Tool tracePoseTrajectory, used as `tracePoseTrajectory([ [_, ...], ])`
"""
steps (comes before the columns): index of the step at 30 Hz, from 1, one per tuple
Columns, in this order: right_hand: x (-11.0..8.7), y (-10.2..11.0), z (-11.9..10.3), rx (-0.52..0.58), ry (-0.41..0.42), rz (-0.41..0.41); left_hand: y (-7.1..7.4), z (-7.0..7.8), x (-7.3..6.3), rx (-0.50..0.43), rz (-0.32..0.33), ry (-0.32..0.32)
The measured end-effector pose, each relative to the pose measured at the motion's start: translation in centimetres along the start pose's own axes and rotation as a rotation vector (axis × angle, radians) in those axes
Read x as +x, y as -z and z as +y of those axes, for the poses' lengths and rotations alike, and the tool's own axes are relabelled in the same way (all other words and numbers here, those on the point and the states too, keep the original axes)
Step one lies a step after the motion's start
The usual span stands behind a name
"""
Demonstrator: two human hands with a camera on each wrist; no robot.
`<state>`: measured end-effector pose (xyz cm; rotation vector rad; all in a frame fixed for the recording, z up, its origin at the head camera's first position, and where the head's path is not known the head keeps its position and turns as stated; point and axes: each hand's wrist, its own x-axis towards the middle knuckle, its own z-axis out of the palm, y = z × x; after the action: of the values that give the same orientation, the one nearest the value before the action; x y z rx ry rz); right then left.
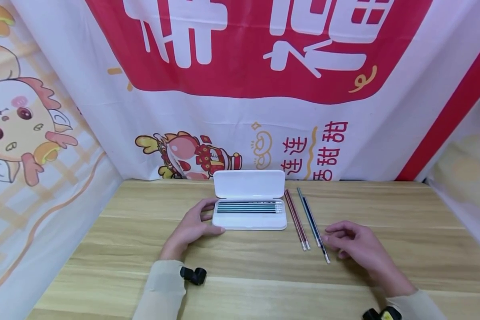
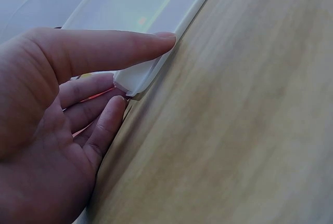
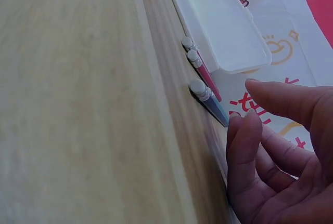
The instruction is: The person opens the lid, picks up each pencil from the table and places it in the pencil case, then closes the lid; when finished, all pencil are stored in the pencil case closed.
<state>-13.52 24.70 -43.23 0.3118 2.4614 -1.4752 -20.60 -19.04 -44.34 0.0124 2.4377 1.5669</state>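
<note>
A white pencil case [image 1: 250, 223] lies with its lid raised, and several teal and dark pencils [image 1: 244, 208] are lined up inside it. My left hand [image 1: 191, 226] holds the case by its left end. In the left wrist view the thumb [image 2: 125, 50] lies over the front rim, with the fingers around the end. Two red pencils [image 1: 297, 219] rest on the table just right of the case. Beside them lie a teal pencil [image 1: 306, 212] and a dark blue pencil [image 1: 323, 251]. My right hand [image 1: 356, 243] hovers by their eraser ends, fingers loosely curled, holding nothing.
The wooden table [image 1: 264, 289] reaches back to a hanging printed cloth [image 1: 240, 111], close behind the raised lid. Another printed cloth [image 1: 76, 178] hangs along the left side. Black wrist cameras [image 1: 194, 275] sit on both sleeves.
</note>
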Motion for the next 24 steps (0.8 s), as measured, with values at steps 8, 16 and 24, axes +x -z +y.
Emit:
tracePoseTrajectory([
  [8,-0.11,-0.01,0.19,0.008,0.018,-0.008,-0.05,0.07,0.09,-0.003,-0.003,-0.003],
  [16,-0.24,0.04,0.06,-0.043,0.029,-0.047,-0.06,-0.04,0.16,0.005,-0.001,-0.012],
  [24,-0.38,-0.09,-0.39,-0.192,0.084,-0.071,-0.08,-0.08,0.15,0.016,0.002,-0.007],
])
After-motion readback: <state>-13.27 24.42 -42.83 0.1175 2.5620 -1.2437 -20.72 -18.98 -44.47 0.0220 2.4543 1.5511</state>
